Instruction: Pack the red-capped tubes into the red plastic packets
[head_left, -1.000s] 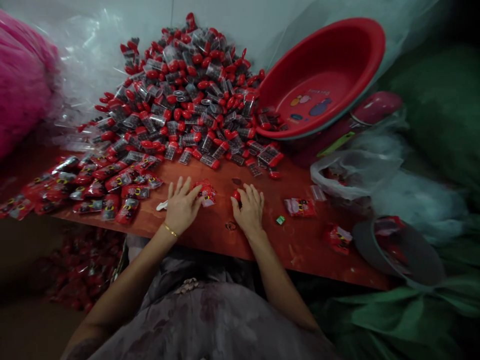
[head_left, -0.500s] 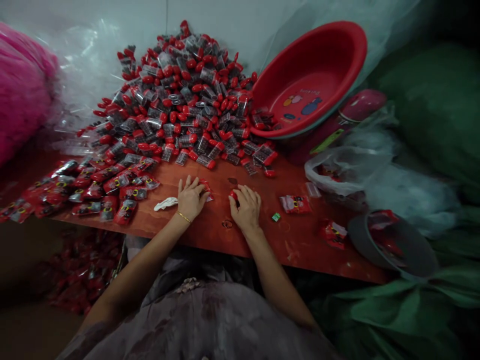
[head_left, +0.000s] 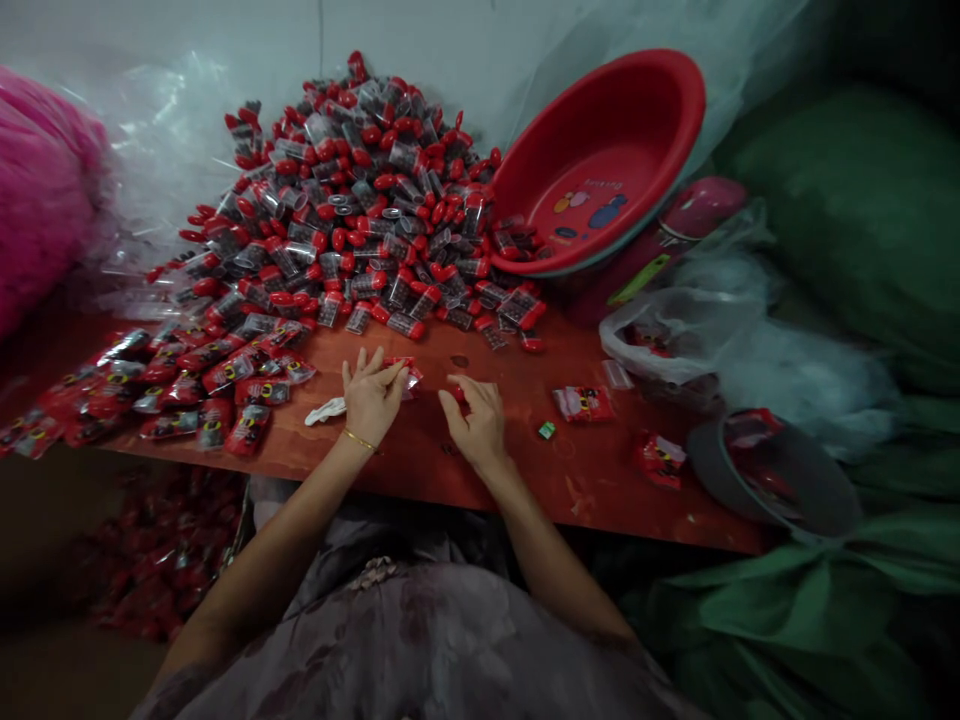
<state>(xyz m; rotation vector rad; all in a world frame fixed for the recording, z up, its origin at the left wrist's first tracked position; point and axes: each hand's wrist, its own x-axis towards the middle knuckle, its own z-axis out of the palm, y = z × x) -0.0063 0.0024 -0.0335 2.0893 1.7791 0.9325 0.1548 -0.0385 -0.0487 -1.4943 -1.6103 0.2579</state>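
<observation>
My left hand [head_left: 373, 402], a thin bracelet on its wrist, pinches the edge of a small red printed plastic packet [head_left: 410, 380] between thumb and forefinger. Just right of it, my right hand [head_left: 478, 425] is curled around a small red-capped container [head_left: 460, 394]; most of it is hidden by the fingers. A gap separates the two hands over the table. By the left wrist lies a crumpled white strip [head_left: 325, 411]. Beyond both hands rises a big heap of clear containers with red caps [head_left: 397, 215].
Filled red packets [head_left: 247, 428] crowd the table's left. A red basin [head_left: 600, 165] leans at the back right. To the right are a flat packet [head_left: 583, 403], a green piece [head_left: 547, 430], a plastic bag [head_left: 675, 350] and a grey bowl [head_left: 817, 490]. The reddish table [head_left: 510, 490] ends near my body.
My left fingers have gone from spread over the packet to pinching its edge. My right hand's thumb and fingers have parted a little around the red-capped container. The view has shifted slightly.
</observation>
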